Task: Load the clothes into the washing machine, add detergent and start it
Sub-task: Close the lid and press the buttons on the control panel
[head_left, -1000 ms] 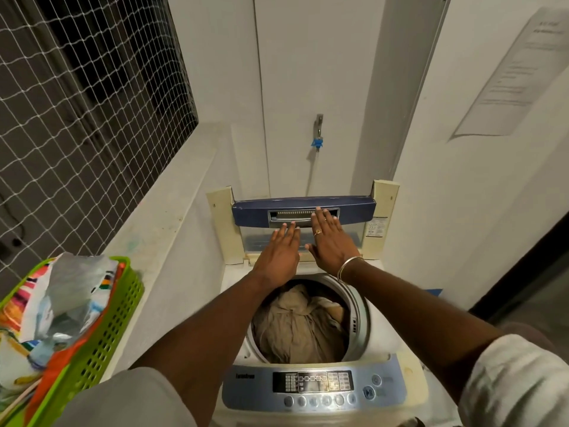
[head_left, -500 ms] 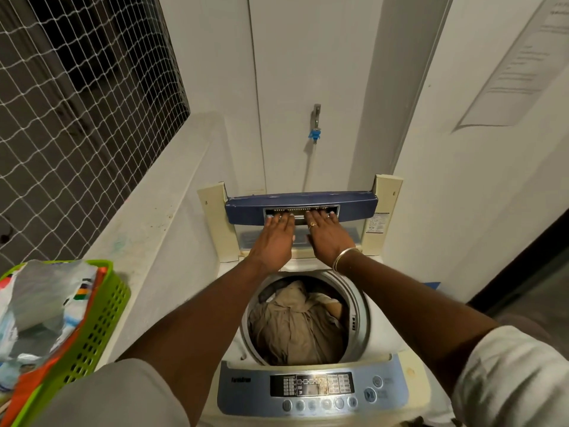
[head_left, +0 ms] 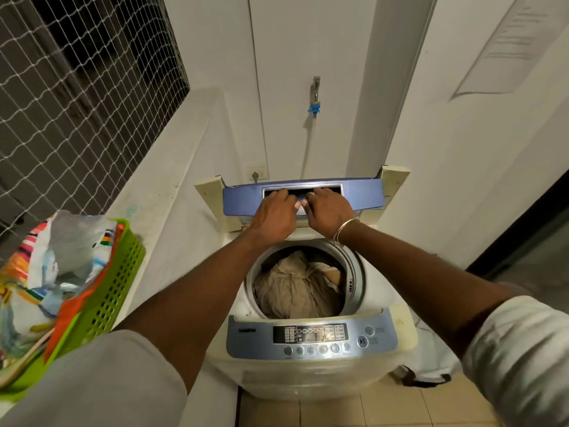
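A top-loading washing machine (head_left: 311, 374) stands in front of me with its folded lid (head_left: 360, 197) raised at the back. Beige clothes (head_left: 295, 288) lie in the open drum. My left hand (head_left: 272, 215) and my right hand (head_left: 328, 212) both reach up to the lid's blue front edge, fingers curled into its handle slot (head_left: 303, 189). A ring and a bangle are on my right hand and wrist. The control panel (head_left: 311, 335) faces me at the front.
A green basket (head_left: 107, 300) holding colourful plastic bags sits on the white ledge (head_left: 154, 186) at left, below a netted window. A tap (head_left: 315, 90) with a hose is on the back wall. A wall stands close on the right.
Both hands moved up from the lid's clear panel to its handle slot, and their fingers have curled into it. The lid has tipped slightly toward me.
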`<state>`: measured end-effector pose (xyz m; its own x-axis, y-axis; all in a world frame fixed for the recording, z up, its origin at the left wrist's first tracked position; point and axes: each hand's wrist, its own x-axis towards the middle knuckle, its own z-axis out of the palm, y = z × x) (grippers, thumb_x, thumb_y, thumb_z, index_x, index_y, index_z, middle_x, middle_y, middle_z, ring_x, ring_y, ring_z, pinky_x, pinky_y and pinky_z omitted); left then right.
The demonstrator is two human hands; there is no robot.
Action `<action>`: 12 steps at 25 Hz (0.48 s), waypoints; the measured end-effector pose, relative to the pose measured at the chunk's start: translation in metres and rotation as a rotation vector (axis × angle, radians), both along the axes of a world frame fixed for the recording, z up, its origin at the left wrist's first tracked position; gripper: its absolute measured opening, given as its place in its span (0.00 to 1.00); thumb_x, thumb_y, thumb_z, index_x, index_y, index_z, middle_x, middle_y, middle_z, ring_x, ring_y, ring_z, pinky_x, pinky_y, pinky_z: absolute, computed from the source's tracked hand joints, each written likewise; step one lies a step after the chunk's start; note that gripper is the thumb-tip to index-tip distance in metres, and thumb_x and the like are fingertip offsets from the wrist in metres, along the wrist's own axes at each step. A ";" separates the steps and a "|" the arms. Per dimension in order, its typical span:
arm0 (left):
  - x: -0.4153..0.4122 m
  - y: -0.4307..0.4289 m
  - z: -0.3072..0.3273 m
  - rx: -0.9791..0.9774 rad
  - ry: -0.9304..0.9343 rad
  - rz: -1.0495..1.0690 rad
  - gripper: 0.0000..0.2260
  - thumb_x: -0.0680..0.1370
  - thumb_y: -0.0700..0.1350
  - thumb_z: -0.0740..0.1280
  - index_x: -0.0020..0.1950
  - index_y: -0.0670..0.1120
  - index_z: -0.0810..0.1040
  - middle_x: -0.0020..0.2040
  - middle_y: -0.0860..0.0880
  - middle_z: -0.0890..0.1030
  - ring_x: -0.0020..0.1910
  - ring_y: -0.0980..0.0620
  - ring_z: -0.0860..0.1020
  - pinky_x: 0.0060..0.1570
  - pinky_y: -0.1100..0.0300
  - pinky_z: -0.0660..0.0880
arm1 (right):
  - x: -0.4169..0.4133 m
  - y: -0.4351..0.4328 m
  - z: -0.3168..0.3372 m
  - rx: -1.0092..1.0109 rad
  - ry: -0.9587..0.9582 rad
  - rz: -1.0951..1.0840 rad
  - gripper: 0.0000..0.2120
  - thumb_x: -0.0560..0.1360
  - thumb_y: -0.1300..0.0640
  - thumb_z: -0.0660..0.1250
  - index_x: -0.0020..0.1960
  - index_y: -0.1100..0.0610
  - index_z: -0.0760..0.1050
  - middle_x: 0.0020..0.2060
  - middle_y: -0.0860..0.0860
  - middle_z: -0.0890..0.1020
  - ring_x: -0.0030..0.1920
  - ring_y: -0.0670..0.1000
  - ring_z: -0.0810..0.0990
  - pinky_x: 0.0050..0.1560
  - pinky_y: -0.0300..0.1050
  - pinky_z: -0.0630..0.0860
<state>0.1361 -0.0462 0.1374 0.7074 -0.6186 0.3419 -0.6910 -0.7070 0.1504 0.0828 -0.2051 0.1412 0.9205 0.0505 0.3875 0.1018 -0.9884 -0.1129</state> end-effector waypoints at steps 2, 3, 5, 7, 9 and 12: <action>-0.016 0.007 0.002 0.001 0.041 -0.017 0.12 0.83 0.45 0.58 0.50 0.41 0.79 0.51 0.40 0.79 0.50 0.41 0.78 0.50 0.48 0.73 | -0.018 0.009 0.001 0.032 0.010 -0.020 0.18 0.82 0.49 0.54 0.45 0.57 0.77 0.43 0.56 0.82 0.44 0.57 0.80 0.39 0.45 0.65; -0.024 0.011 0.002 0.005 0.069 -0.026 0.14 0.84 0.46 0.57 0.50 0.41 0.78 0.51 0.40 0.79 0.49 0.41 0.78 0.49 0.47 0.73 | -0.027 0.013 0.001 0.046 0.032 -0.032 0.18 0.82 0.49 0.53 0.44 0.57 0.77 0.42 0.56 0.82 0.43 0.57 0.80 0.38 0.45 0.65; -0.043 0.021 0.002 0.030 0.128 -0.032 0.16 0.85 0.47 0.55 0.50 0.40 0.78 0.51 0.39 0.80 0.49 0.40 0.79 0.49 0.46 0.74 | -0.046 0.019 0.000 0.079 0.098 -0.048 0.19 0.82 0.49 0.53 0.42 0.57 0.76 0.42 0.57 0.83 0.43 0.58 0.81 0.38 0.45 0.66; -0.061 0.029 0.000 0.070 0.183 -0.018 0.16 0.84 0.47 0.54 0.51 0.40 0.79 0.49 0.40 0.81 0.48 0.40 0.79 0.48 0.48 0.74 | -0.064 0.025 -0.005 0.090 0.179 -0.054 0.18 0.82 0.49 0.53 0.40 0.55 0.74 0.41 0.57 0.83 0.42 0.58 0.80 0.38 0.46 0.66; -0.082 0.033 -0.015 0.122 0.335 -0.031 0.16 0.84 0.45 0.55 0.52 0.38 0.78 0.50 0.38 0.80 0.49 0.40 0.78 0.48 0.49 0.72 | -0.080 0.030 -0.024 0.092 0.325 -0.033 0.19 0.82 0.50 0.52 0.40 0.56 0.75 0.41 0.58 0.82 0.43 0.58 0.80 0.40 0.46 0.67; -0.106 0.040 -0.056 0.165 0.543 -0.058 0.16 0.84 0.44 0.55 0.50 0.36 0.79 0.50 0.38 0.80 0.48 0.41 0.78 0.47 0.51 0.71 | -0.101 0.037 -0.064 0.196 0.548 -0.026 0.20 0.82 0.50 0.52 0.37 0.55 0.74 0.35 0.54 0.78 0.41 0.57 0.78 0.42 0.45 0.67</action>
